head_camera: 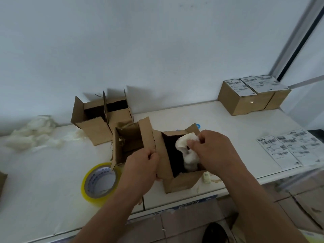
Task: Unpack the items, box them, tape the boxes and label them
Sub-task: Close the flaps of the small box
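head view: left hand [142, 165] grips flap of open box [177, 179] near front edge of white tabletop [43, 172], fingers curled round cardboard. right hand [213, 148] pinches white wrapped item [185, 151] at mouth of same box. three more open boxes: one [128, 144] touching at left, two [98, 118] behind by wall. two sealed labelled boxes [249, 97] far right. one yellow tape roll [100, 181] beside left hand. two label sheets [289, 148] at right. wrapping pile [31, 134] far left.

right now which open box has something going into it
The open box nearest the person: the right hand holds a white wrapped item in it. The other open boxes show nothing inside.
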